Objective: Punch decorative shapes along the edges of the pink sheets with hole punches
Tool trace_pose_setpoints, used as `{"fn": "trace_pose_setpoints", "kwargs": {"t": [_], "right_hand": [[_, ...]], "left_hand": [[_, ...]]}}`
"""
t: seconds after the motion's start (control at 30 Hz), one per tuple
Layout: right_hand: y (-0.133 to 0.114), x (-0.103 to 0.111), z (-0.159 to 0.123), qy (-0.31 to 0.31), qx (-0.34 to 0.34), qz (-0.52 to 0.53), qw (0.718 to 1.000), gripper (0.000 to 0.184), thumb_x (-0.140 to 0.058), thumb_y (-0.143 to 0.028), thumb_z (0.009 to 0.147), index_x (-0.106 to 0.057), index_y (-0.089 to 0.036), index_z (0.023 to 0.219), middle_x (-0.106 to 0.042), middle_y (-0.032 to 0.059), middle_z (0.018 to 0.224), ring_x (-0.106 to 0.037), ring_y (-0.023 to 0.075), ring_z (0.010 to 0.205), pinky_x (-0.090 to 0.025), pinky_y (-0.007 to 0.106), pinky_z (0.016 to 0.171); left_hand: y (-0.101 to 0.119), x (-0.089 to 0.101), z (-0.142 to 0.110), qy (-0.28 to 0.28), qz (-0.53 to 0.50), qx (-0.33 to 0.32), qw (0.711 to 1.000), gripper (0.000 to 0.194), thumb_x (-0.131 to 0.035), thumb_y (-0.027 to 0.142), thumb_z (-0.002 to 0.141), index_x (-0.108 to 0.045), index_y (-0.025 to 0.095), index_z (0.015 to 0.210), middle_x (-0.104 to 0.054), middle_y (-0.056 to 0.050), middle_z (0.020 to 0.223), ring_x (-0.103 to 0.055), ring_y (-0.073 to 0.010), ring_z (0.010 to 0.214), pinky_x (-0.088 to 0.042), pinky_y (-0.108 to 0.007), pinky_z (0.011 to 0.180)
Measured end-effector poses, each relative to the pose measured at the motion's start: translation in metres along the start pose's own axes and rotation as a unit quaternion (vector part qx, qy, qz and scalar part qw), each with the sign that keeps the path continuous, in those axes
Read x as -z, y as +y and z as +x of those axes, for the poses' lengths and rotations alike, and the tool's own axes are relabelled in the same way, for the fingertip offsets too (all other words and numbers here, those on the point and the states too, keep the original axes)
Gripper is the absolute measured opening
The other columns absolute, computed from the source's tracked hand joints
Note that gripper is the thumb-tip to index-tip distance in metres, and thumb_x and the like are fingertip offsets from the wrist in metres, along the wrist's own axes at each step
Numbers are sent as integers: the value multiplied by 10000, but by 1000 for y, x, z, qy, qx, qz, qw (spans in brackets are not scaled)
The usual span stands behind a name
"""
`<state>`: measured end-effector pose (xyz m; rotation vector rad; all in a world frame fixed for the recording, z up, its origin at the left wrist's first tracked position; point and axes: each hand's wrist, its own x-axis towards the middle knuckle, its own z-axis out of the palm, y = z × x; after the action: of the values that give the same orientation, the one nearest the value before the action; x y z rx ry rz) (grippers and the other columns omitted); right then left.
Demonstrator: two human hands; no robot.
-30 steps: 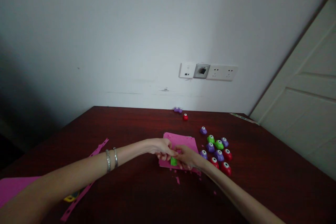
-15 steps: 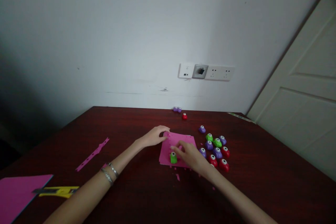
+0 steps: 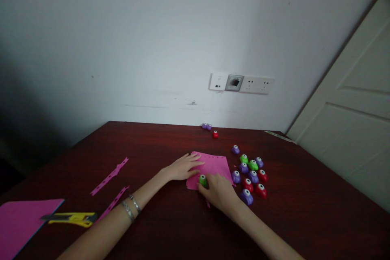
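A small pink foam sheet [image 3: 213,165] lies on the dark red table [image 3: 170,227], with punched holes along its far edge. My left hand [image 3: 183,167] lies flat on the sheet's left edge, fingers stretched out. My right hand [image 3: 217,190] is curled over the sheet's near edge, and its fingers grip a small green craft punch [image 3: 202,180] that sits on that edge. To the right of the sheet stands a cluster of several purple, green and red punches [image 3: 251,176].
Two pink punched strips [image 3: 110,175] lie at the left. A yellow utility knife [image 3: 71,218] rests by a larger pink sheet [image 3: 18,223] at the near left corner. Small punches [image 3: 210,129] sit near the wall. A door [image 3: 350,109] stands at the right.
My left hand slid from the sheet's far corner down to its left edge. My right hand closed on the green punch. The view shifted slightly.
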<state>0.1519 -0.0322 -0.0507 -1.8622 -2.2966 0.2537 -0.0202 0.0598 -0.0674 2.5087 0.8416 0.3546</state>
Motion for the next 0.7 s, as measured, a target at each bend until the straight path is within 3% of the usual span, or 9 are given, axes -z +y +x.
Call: {"fn": "trace_pose_setpoints", "kwargs": {"t": [0.4, 0.53, 0.7], "right_hand": [[-18, 16, -34, -33, 37, 33, 998, 269, -440, -383, 801, -613, -182, 757, -674, 84, 727, -621, 226, 667, -356, 273, 546], [3, 29, -52, -5, -19, 57, 998, 235, -460, -390, 784, -584, -198, 730, -661, 63, 694, -609, 215, 638, -337, 268, 536], [58, 48, -78, 6, -107, 85, 991, 301, -407, -426, 809, -541, -210, 650, -622, 37, 586, -580, 183, 541, -349, 258, 522]], "left_hand": [[2, 2, 1, -13, 7, -14, 1000, 461, -383, 461, 875, -406, 274, 1296, -267, -41, 1429, -146, -208, 1335, -90, -458, 1060], [5, 2, 0, -4, -13, 8, 1000, 433, -416, 439, 868, -428, 300, 1277, -288, -6, 1420, -161, -177, 1332, -75, -416, 1073], [4, 3, -2, -1, -27, 12, 1000, 423, -444, 407, 862, -436, 307, 1273, -269, 10, 1425, -152, -186, 1334, -72, -411, 1080]]}}
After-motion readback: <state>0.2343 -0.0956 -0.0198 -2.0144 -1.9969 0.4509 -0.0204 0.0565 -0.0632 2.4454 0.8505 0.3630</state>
